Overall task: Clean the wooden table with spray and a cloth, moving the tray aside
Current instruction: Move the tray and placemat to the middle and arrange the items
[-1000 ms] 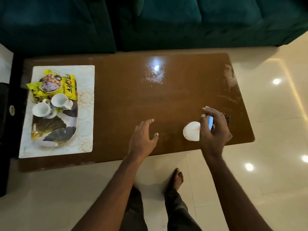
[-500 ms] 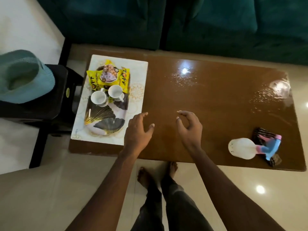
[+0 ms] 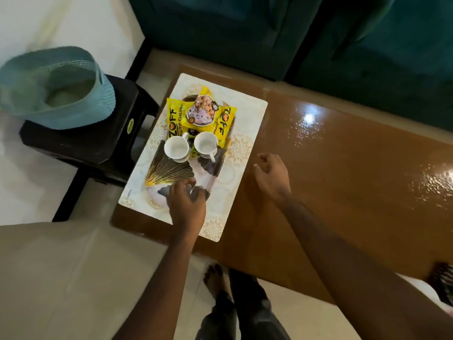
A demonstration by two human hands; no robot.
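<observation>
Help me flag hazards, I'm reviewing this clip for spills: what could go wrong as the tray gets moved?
1. Only the left hand is at the tray's near end; the right hand hovers beside it, empty. A one-ended lift could tip it.
2. Two cups and a snack packet sit loose on it and might slide or topple.
3. The table beside the placemat glistens with droplets; a tray set there might skid.

A dark teal sofa (image 3: 245,33) fills the far side. Left of it a black plastic stool (image 3: 98,143) stands on the pale tiled floor (image 3: 61,278), carrying a light blue woven hat (image 3: 56,89). A white, gold-patterned placemat (image 3: 247,114) lies flat. Two white cups (image 3: 176,147) (image 3: 206,142) sit side by side, touching a yellow snack packet (image 3: 175,116).
</observation>
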